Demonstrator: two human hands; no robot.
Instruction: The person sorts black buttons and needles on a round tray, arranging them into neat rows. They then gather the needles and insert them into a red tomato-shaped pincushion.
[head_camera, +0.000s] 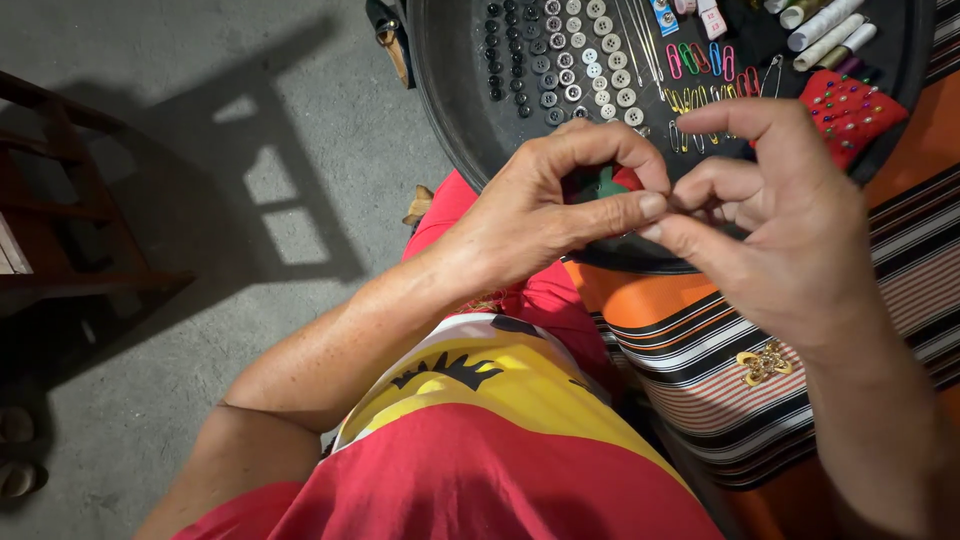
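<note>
Left hand (545, 205) and right hand (775, 215) pinched fingertip-to-fingertip at the tray's (450, 110) 6 o'clock edge—likely threading a needle, too fine to see—next needs steady alignment.

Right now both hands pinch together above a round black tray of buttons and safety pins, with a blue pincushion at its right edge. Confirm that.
One detail is wrong. In the head view the pincushion is red, not blue. The left hand and right hand do pinch together above the round black tray of buttons and safety pins.
</note>
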